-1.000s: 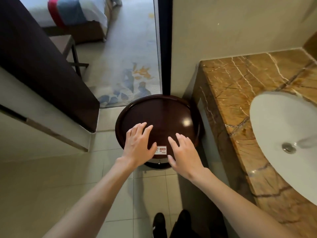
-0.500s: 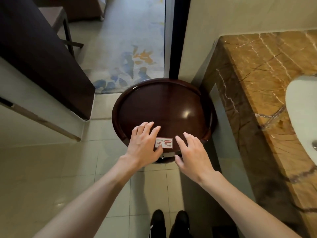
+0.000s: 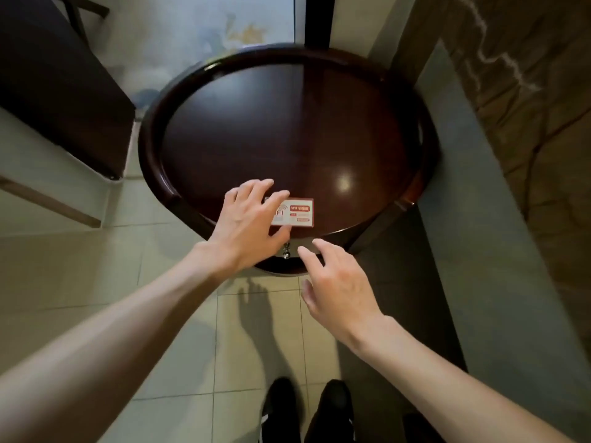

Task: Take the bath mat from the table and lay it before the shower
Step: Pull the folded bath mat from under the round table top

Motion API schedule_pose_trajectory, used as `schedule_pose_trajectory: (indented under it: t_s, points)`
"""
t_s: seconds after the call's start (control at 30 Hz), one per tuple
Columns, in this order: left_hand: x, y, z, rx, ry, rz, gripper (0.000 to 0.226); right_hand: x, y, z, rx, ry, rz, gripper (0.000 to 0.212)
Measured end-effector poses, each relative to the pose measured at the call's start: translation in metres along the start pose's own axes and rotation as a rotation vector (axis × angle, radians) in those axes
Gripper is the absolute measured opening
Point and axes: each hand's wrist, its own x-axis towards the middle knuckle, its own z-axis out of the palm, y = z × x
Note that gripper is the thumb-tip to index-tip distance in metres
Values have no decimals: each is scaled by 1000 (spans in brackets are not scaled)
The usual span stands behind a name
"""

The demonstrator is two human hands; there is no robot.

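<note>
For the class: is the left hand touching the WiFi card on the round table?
Cannot tell. In the head view the left hand overlaps the WiFi card on the round table, but its height above is unclear.

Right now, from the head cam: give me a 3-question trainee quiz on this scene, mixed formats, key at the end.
1. True or false: a bath mat lies on the round table.
2. Multiple choice: the left hand partly covers which thing? A) a towel B) the WiFi card C) a cup
3. Short answer: where is the right hand relative to the table's front edge, and is it gripping anything?

Key
1. False: only the card shows on the tabletop.
2. B
3. It is at the front edge, fingers spread, near the small metal knob below the rim, gripping nothing.
</note>
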Motion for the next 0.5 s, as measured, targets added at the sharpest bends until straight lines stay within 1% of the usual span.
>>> schedule_pose_trajectory:
  t_s: [0.23,0.4,0.5]
  points:
    - [-3,-9,41,3,28,-3,51,5,9,61,-100,-150,-24,47]
    - [-8,-19,51,10,52,30,46,30,7,83,-114,-165,-54,45]
    - [-10,-24,55,-13,71,52,45,46,5,93,-123,-175,-59,41]
